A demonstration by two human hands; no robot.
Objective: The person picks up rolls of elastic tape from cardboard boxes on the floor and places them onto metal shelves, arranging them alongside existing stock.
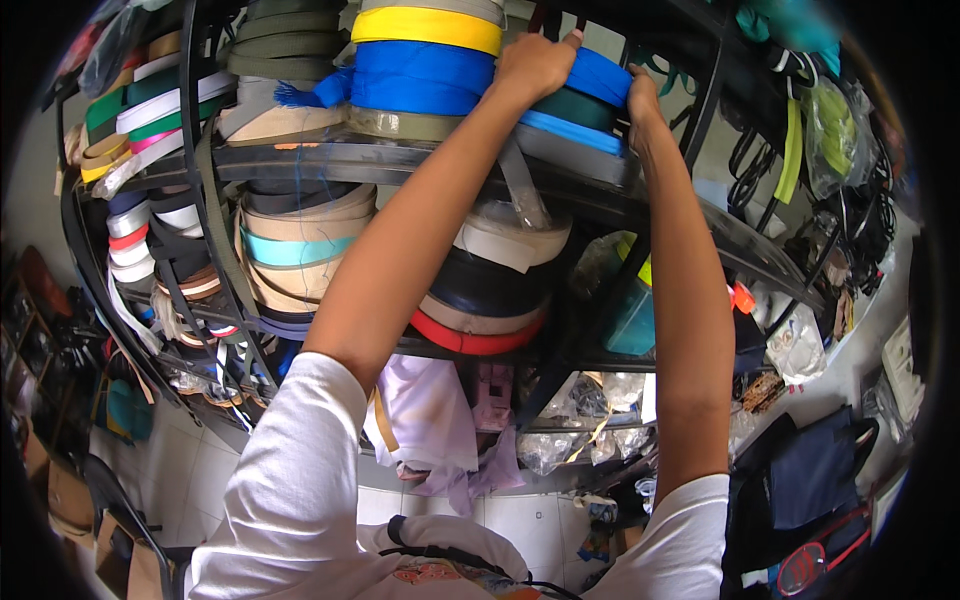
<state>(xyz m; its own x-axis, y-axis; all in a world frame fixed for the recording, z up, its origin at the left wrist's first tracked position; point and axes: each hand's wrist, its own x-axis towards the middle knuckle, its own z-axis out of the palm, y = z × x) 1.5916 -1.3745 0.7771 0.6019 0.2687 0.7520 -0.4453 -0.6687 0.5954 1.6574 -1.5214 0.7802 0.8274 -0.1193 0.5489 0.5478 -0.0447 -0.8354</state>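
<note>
Both my arms reach up to the upper shelf of a black metal rack. My left hand (538, 66) grips the left side of a roll of blue webbing (600, 76), its fingers partly hidden behind the roll. Against the right side of the same roll, my right hand (643, 95) is closed, most of its fingers out of sight. Beneath this roll lie a dark green roll (568, 108), a lighter blue roll (572, 131) and a grey roll (570, 150). A larger blue webbing roll (425, 78) with a yellow roll (428, 30) on top stands left of my left hand.
The shelf edge (400, 160) runs under my forearms. Below it are beige webbing rolls (300, 222) and a stack with a red roll (482, 335). Rack posts (708, 80) stand beside my hands. Bags and straps hang at the right; a dark blue bag (815, 480) lies lower right.
</note>
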